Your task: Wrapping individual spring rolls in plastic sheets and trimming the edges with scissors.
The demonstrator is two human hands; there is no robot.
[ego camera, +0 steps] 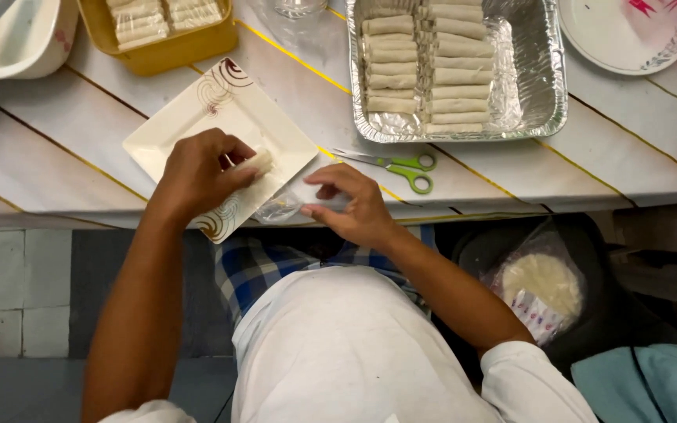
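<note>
Roll (260, 162) on square plate (197, 117); striped table (56, 133), tiled floor (9, 290).

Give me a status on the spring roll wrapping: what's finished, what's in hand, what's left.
Done: two rows of rolled spring rolls fill part of the foil tray, and more lie in the yellow container. In hand: the left hand presses a roll on the square plate; the right hand rests on a clear plastic bag. Left: a bagged stack of wrappers waits below the table.
</note>
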